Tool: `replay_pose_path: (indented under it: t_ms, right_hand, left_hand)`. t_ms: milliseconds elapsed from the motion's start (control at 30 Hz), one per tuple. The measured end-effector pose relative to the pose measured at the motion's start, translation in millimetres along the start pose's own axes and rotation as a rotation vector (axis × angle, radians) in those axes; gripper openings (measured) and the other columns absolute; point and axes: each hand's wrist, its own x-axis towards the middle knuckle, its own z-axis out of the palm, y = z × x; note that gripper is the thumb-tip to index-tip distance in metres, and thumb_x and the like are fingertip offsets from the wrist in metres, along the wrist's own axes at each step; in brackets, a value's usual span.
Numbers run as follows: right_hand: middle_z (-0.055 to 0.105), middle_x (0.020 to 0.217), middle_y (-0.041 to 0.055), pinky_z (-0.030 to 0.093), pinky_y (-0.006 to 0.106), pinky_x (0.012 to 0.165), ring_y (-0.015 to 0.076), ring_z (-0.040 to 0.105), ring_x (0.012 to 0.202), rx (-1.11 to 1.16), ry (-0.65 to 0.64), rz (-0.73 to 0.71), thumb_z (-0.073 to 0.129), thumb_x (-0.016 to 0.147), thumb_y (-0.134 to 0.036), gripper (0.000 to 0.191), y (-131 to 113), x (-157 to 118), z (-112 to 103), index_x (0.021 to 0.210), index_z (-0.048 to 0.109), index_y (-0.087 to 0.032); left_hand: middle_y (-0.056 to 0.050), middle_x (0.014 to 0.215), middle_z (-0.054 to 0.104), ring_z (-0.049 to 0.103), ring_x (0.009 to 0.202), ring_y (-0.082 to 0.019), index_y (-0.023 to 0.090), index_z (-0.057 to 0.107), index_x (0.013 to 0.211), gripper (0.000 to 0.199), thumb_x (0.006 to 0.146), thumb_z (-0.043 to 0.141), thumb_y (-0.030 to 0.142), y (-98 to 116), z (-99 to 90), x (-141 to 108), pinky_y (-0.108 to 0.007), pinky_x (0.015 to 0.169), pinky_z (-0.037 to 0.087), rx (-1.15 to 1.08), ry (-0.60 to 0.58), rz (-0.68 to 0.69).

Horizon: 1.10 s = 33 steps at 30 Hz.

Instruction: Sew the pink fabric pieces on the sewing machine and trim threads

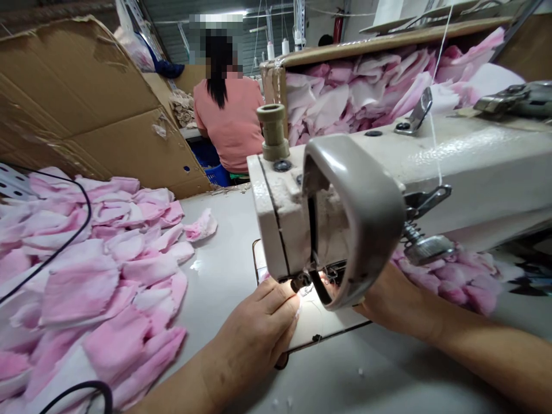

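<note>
The bench [224, 270] has open room near me, with pink fabric pieces [95, 282] piled left of my left hand [254, 339]. Its fingers press together beside the presser foot [301, 282]. My right hand [392, 296] reaches behind the sewing machine's grey cover [357, 218], its grip hidden.

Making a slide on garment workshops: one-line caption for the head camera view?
Left hand and right hand at the lit needle area of an industrial sewing machine, pink fabric pieces heaped alongside.
</note>
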Motion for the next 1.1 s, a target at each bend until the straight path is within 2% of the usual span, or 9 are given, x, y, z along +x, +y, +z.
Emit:
replay_pose_path:
  t_ms: [167, 333, 467, 600, 700, 800, 900, 1000, 1100]
  right_hand:
    - [0.058, 0.062, 0.0018, 0.039, 0.028, 0.059, 0.0162, 0.054, 0.058, 0.094, -0.043, 0.044, 0.047, 0.09, -0.018, 0.026, -1, -3, -4, 0.066, 0.057, -0.019]
    - [0.063, 0.064, 0.0019, 0.041, 0.026, 0.055, 0.0162, 0.059, 0.058, 0.139, -0.093, 0.107, 0.047, 0.09, -0.019, 0.026, -4, -4, -11, 0.067, 0.057, -0.018]
    - [0.065, 0.066, 0.0013, 0.04, 0.024, 0.053, 0.0154, 0.061, 0.059, 0.14, -0.158, 0.149, 0.05, 0.087, -0.016, 0.022, -6, -1, -14, 0.067, 0.057, -0.017]
    - [0.066, 0.066, 0.001, 0.039, 0.023, 0.052, 0.0148, 0.061, 0.058, 0.118, -0.172, 0.158, 0.051, 0.086, -0.014, 0.019, -8, 2, -15, 0.068, 0.058, -0.017]
    - [0.068, 0.069, 0.0018, 0.041, 0.023, 0.055, 0.0153, 0.063, 0.061, 0.108, -0.186, 0.167, 0.052, 0.086, -0.014, 0.018, -10, 2, -17, 0.07, 0.061, -0.017]
    - [0.068, 0.068, 0.0022, 0.041, 0.023, 0.055, 0.0148, 0.062, 0.06, 0.103, -0.19, 0.164, 0.051, 0.086, -0.015, 0.021, -10, 3, -17, 0.068, 0.061, -0.017]
    - [0.064, 0.061, 0.0011, 0.036, 0.023, 0.049, 0.0127, 0.056, 0.051, 0.08, -0.162, 0.158, 0.052, 0.084, -0.016, 0.022, -7, 3, -12, 0.064, 0.061, -0.017]
    - [0.055, 0.05, -0.0018, 0.027, 0.024, 0.044, 0.0101, 0.045, 0.04, 0.022, -0.067, 0.124, 0.054, 0.082, -0.017, 0.023, -3, 2, -4, 0.059, 0.058, -0.018]
    - [0.05, 0.046, -0.003, 0.021, 0.025, 0.042, 0.0094, 0.04, 0.037, -0.018, -0.009, 0.085, 0.054, 0.081, -0.018, 0.023, -1, 2, 1, 0.058, 0.056, -0.018]
  left_hand:
    - [-0.007, 0.098, 0.061, 0.055, 0.091, -0.018, 0.016, 0.057, 0.102, 0.02, 0.095, 0.038, 0.012, 4, -3.0, 0, -0.031, 0.087, 0.049, 0.022, -0.018, -0.036]
    - [-0.008, 0.105, 0.061, 0.057, 0.095, -0.019, 0.016, 0.055, 0.106, 0.02, 0.091, 0.043, 0.011, 4, -2.1, -2, -0.033, 0.092, 0.049, 0.041, 0.005, -0.047]
    - [-0.009, 0.105, 0.062, 0.057, 0.102, -0.022, 0.015, 0.054, 0.111, 0.023, 0.09, 0.045, 0.014, 3, 0.8, -2, -0.038, 0.099, 0.047, 0.099, -0.02, -0.068]
    - [-0.007, 0.097, 0.062, 0.057, 0.093, -0.022, 0.014, 0.057, 0.1, 0.016, 0.088, 0.046, 0.013, 5, 2.4, 1, -0.042, 0.103, 0.044, 0.144, -0.011, -0.084]
    - [-0.007, 0.091, 0.061, 0.057, 0.09, -0.021, 0.016, 0.057, 0.093, 0.013, 0.087, 0.046, 0.012, 7, 1.6, 3, -0.041, 0.099, 0.046, 0.148, -0.015, -0.096]
    - [-0.008, 0.093, 0.061, 0.057, 0.091, -0.023, 0.016, 0.056, 0.093, 0.013, 0.088, 0.045, 0.013, 6, 0.9, 4, -0.041, 0.095, 0.048, 0.152, -0.065, -0.106]
    - [-0.008, 0.091, 0.061, 0.057, 0.087, -0.023, 0.016, 0.057, 0.098, 0.017, 0.09, 0.043, 0.015, 2, 2.6, 4, -0.043, 0.091, 0.049, 0.168, -0.089, -0.108]
    - [-0.008, 0.086, 0.06, 0.055, 0.081, -0.022, 0.016, 0.058, 0.098, 0.018, 0.09, 0.042, 0.016, -1, 3.5, 2, -0.042, 0.087, 0.05, 0.14, -0.05, -0.094]
    - [-0.007, 0.088, 0.06, 0.056, 0.086, -0.022, 0.017, 0.057, 0.096, 0.017, 0.089, 0.042, 0.014, -2, -1.6, 1, -0.038, 0.089, 0.049, 0.071, -0.063, -0.101]
